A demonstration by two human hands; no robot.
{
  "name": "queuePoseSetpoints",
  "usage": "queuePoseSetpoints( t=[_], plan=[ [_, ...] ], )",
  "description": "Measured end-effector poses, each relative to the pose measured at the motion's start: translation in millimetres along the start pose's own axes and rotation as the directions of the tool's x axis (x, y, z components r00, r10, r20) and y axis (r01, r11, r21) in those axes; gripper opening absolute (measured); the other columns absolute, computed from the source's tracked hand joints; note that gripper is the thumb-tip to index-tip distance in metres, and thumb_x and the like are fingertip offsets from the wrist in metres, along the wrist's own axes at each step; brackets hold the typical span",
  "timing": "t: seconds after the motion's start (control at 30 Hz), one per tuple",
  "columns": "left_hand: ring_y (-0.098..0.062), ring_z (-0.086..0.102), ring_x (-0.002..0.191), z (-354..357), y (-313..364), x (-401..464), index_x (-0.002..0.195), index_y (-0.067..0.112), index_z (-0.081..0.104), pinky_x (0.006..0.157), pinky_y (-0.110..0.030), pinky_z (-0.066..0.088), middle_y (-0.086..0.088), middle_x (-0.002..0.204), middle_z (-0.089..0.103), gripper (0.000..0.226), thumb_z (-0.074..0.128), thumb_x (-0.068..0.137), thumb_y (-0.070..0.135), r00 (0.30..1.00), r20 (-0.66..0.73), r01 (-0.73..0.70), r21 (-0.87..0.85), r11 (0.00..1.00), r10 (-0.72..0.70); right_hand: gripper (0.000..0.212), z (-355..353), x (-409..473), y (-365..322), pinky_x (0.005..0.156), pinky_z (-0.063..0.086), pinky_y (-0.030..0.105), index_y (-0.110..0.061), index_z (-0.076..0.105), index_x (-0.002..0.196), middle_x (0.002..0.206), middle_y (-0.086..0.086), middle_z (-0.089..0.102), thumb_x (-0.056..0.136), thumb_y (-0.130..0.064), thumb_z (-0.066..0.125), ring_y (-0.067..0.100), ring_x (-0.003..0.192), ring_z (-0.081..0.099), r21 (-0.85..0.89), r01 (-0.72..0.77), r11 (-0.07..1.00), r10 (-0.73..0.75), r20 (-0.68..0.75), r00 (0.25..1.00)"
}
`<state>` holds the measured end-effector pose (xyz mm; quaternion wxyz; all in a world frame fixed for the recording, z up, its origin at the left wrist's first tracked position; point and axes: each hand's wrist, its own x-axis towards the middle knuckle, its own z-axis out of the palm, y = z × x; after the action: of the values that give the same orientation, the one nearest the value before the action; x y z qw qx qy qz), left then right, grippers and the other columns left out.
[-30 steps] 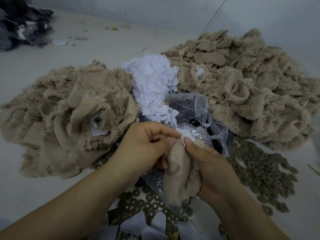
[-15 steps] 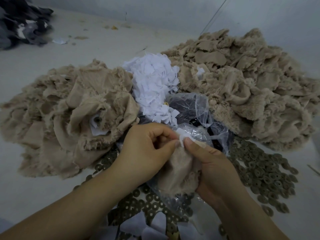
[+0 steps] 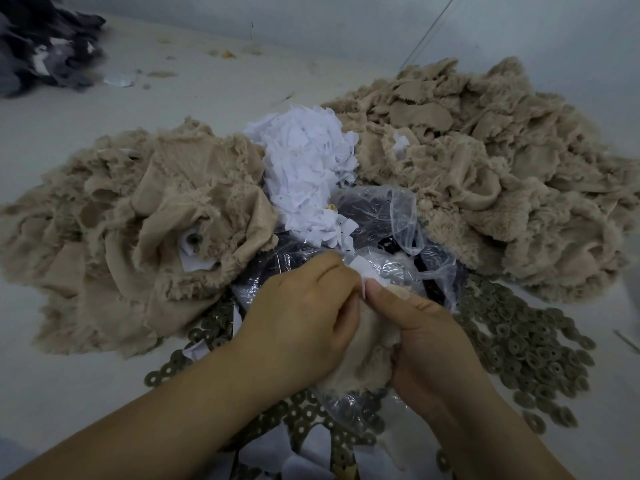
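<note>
My left hand and my right hand meet over a small beige plush piece, which both grip between them. At the top of that piece the two thumbs pinch a small white paper scrap. The piece hangs above a clear plastic bag holding dark parts. My left fingers curl inward and hide the near side of the piece.
Two large heaps of beige plush fabric lie left and right. A pile of white paper scraps sits between them. Several olive ring washers spread at the right and below my wrists. Dark cloth lies far left.
My left hand has rolled over the plush piece, its fingers closing further and covering more of it. Both hands have drawn closer together; the white scrap stays pinched at the top.
</note>
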<state>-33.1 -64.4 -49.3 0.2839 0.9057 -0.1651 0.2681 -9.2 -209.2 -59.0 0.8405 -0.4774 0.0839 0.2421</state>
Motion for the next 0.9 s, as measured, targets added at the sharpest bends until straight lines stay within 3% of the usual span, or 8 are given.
queuePoseSetpoints(
  t=[0.1,0.2,0.33,0.43,0.57,0.63,0.9],
  plan=[
    [-0.009,0.057,0.067,-1.3,-2.4,4.1,0.075,0.011,0.072,0.063,-0.028,0.05,0.004,0.073,0.062,0.006,0.071,0.08,0.007,0.989,0.041,0.145,-0.153,0.978,-0.14,0.038,0.1,-0.8,1.6,0.072,0.059,0.035,0.011,0.071,0.098,0.101,0.031,0.071,0.075,-0.019,0.074,0.035,0.087,0.073,0.028,-0.002,1.0,0.002,0.009,1.0],
    [-0.007,0.06,0.068,-1.3,-8.2,8.8,0.072,0.013,0.075,0.064,-0.018,0.046,0.007,0.07,0.065,0.009,0.082,0.075,0.008,0.941,0.123,0.339,-0.309,0.888,-0.316,0.035,-0.6,-0.3,1.5,0.079,0.06,0.04,0.008,0.071,0.103,0.105,0.029,0.071,0.079,-0.018,0.072,0.036,0.094,0.072,0.016,-0.013,1.0,0.012,0.006,1.0],
    [-0.014,0.066,0.069,-1.0,-7.1,8.1,0.077,0.017,0.079,0.067,-0.034,0.057,0.003,0.073,0.07,0.015,0.089,0.068,0.011,0.9,0.175,0.434,-0.438,0.787,-0.399,0.035,0.3,-1.1,-0.5,0.081,0.06,0.038,0.006,0.072,0.105,0.107,0.027,0.071,0.081,-0.019,0.071,0.035,0.097,0.072,0.015,-0.042,0.999,0.042,0.008,0.999],
    [-0.02,0.071,0.073,-2.4,-9.2,7.5,0.08,0.018,0.08,0.07,-0.041,0.06,0.0,0.078,0.073,0.017,0.087,0.07,0.007,0.879,0.224,0.472,-0.539,0.698,-0.422,0.038,0.3,-1.1,-0.9,0.093,0.056,0.046,0.007,0.07,0.11,0.113,0.028,0.069,0.085,-0.022,0.067,0.038,0.105,0.069,0.038,-0.091,0.995,0.089,0.045,0.995],
    [-0.013,0.074,0.079,-4.3,-14.7,7.5,0.079,0.025,0.078,0.077,-0.033,0.06,0.004,0.082,0.076,0.027,0.078,0.079,-0.002,0.86,0.263,0.503,-0.579,0.642,-0.437,0.042,-1.9,1.0,-0.3,0.106,0.044,0.057,0.004,0.068,0.118,0.12,0.028,0.066,0.087,-0.025,0.065,0.041,0.115,0.063,0.021,-0.12,0.993,0.118,0.058,0.991],
    [-0.011,0.074,0.079,-4.9,-15.7,6.9,0.08,0.024,0.079,0.075,-0.029,0.059,0.005,0.082,0.077,0.026,0.076,0.081,-0.002,0.856,0.267,0.509,-0.584,0.633,-0.442,0.042,-2.3,2.1,0.4,0.106,0.045,0.056,0.002,0.069,0.117,0.119,0.027,0.067,0.084,-0.024,0.067,0.04,0.114,0.064,0.021,-0.118,0.993,0.116,0.06,0.991],
    [-0.014,0.071,0.082,-4.1,-12.7,6.3,0.083,0.014,0.079,0.08,-0.045,0.058,0.002,0.083,0.074,0.013,0.073,0.084,0.002,0.902,0.183,0.428,-0.493,0.758,-0.39,0.038,-2.8,3.0,0.5,0.086,0.059,0.042,0.0,0.074,0.108,0.112,0.024,0.071,0.077,-0.023,0.073,0.034,0.103,0.07,0.022,-0.103,0.994,0.101,0.086,0.991]
  ],
)
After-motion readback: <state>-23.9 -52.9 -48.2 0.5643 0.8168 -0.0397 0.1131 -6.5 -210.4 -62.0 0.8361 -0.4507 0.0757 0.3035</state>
